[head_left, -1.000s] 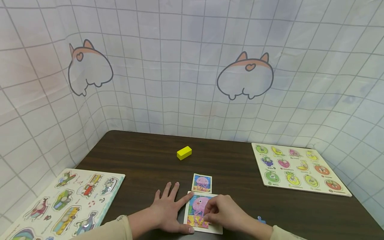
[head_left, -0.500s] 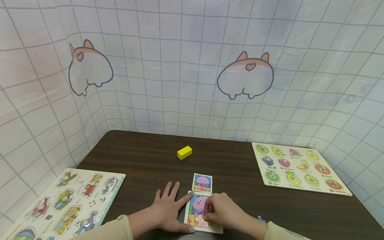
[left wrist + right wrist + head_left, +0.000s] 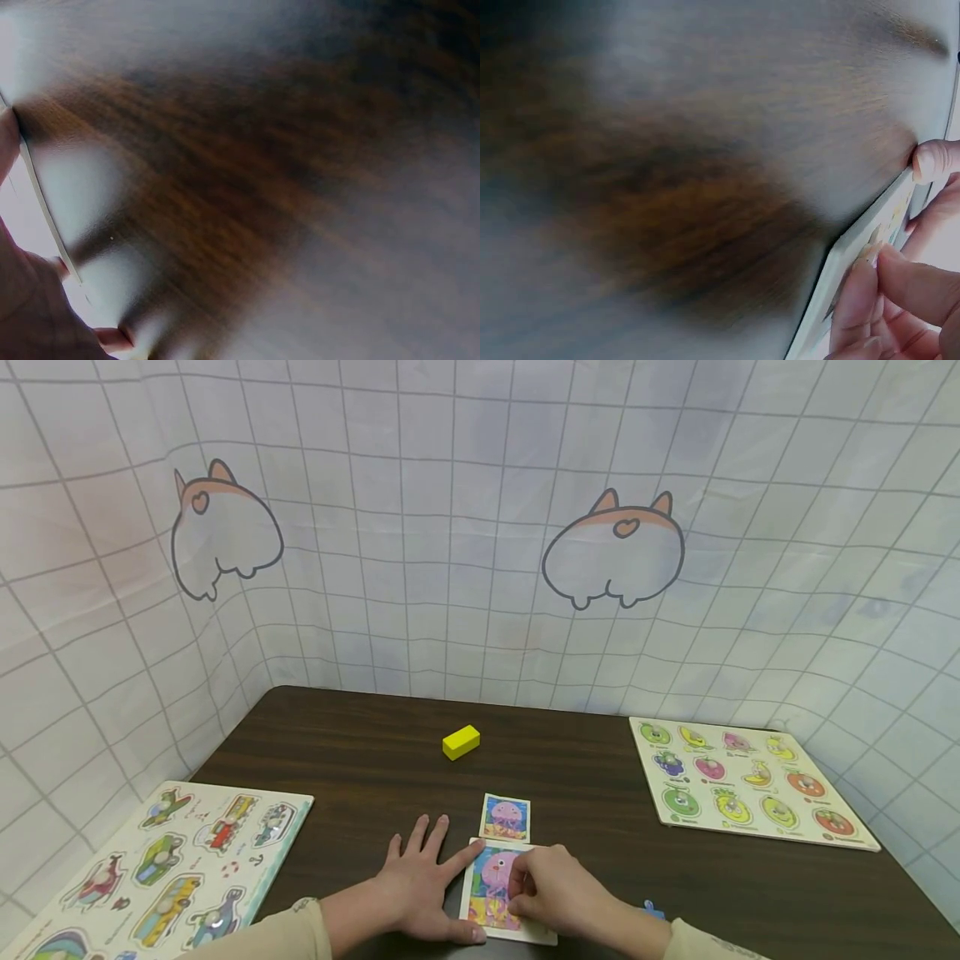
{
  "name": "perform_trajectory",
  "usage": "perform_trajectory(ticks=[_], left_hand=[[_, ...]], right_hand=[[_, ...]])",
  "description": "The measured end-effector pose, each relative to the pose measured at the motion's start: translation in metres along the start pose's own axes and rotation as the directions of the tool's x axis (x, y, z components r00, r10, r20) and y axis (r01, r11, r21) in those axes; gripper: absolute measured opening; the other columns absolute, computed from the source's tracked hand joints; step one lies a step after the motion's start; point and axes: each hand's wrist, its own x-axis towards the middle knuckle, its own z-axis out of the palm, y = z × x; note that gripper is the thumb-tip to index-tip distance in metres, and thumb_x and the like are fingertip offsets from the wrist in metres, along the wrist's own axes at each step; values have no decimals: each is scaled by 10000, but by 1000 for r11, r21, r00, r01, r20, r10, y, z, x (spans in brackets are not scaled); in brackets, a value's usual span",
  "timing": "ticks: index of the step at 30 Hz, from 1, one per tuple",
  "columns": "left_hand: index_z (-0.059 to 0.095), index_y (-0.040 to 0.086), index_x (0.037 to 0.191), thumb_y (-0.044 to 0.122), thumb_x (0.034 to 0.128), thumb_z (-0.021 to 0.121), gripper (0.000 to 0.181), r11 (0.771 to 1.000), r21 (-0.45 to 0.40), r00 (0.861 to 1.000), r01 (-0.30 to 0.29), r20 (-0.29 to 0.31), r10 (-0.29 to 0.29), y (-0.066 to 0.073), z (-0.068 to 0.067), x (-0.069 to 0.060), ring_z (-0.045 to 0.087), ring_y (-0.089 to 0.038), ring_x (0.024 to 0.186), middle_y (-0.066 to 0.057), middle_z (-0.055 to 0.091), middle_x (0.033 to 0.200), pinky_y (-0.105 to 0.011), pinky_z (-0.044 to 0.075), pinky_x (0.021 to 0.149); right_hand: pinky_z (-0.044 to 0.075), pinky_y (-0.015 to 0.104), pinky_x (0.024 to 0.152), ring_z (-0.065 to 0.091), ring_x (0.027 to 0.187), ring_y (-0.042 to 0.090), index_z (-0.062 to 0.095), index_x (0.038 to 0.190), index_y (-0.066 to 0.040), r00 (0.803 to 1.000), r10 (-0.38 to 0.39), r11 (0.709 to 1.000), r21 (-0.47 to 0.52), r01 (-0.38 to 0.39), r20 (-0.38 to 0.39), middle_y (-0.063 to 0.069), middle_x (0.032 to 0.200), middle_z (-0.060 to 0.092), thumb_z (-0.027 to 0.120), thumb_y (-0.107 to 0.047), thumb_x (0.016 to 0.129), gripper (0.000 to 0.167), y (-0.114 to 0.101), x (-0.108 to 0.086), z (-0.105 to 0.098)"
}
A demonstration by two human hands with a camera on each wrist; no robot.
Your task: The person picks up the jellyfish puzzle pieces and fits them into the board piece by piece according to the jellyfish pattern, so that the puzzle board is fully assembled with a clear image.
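A small jigsaw board with a pink jellyfish picture lies near the table's front edge. My left hand is spread beside it, index fingertip on the upper left corner and thumb along the lower left edge. Over the board's right side, my right hand curls its fingers. In the right wrist view, its thumb and index finger pinch a small puzzle piece against the board, mostly hidden by the fingers. A jellyfish picture card lies just beyond the board.
One blue puzzle piece lies right of the right wrist, partly hidden. Farther back sits a yellow block. A vehicle puzzle board is at left, a fruit puzzle board at right. A grid-patterned curtain surrounds the table.
Hardly anything differs. The right hand stays at the same spot on the board with only slight shifts of wrist and fingers; the left hand has kept still.
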Motion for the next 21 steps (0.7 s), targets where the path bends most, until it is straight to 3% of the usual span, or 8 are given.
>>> perform_trajectory(ticks=[6,9,11,13,16,20,21], left_hand=[[210,514,1594,941,715,549,1034,999,-44,999,-32,-9,32,-11,9,8,117,-466,1569,-162,149,1715,-758,207,1142],[207,509,1596,938,717,552,1037,999,-36,1000,-29,-8,28,-10,9,8,117,-467,1568,-165,149,1714,-755,208,1143],[214,496,1600,903,737,584,1023,1000,-20,1000,-16,-2,16,-7,6,6,127,-460,1568,-163,157,1712,-748,215,1147],[224,475,1604,862,762,612,1005,1000,-10,1000,-7,2,7,-3,3,3,134,-457,1568,-164,167,1709,-738,219,1152],[243,453,1606,812,785,644,982,1000,-4,1000,4,5,-4,1,-2,-1,144,-453,1567,-162,183,1705,-731,222,1157],[249,441,1607,792,797,652,971,1000,-10,1000,5,5,-5,3,-4,-4,144,-455,1566,-163,184,1705,-731,222,1158],[249,440,1608,791,799,651,969,1000,-11,1000,2,4,-2,3,-3,-4,144,-456,1566,-165,183,1705,-731,222,1157]], right_hand=[[440,169,569,468,627,-68,718,823,-120,995,-90,996,3,90,34,-134,708,618,761,-93,899,92,3,-10,-8],[523,191,689,564,780,-57,753,970,-107,977,-205,976,-62,208,53,-87,885,708,716,-107,954,41,13,-17,-10],[545,217,781,608,909,-16,749,1076,-122,944,-317,935,-140,327,85,-65,1023,732,679,-141,993,111,30,-18,-7],[548,240,871,623,1042,43,723,1201,-157,902,-409,874,-226,431,138,-59,1167,727,651,-176,1016,199,51,-17,0],[536,305,985,594,1237,138,625,1400,-224,847,-469,768,-358,530,248,-90,1383,651,583,-281,1056,351,82,-13,16],[521,417,1052,487,1440,235,387,1585,-293,828,-440,700,-446,558,348,-120,1590,456,434,-439,1093,516,105,-9,33],[518,431,1057,462,1464,246,342,1603,-302,828,-432,702,-443,557,357,-127,1611,422,397,-465,1096,535,108,-8,35]])
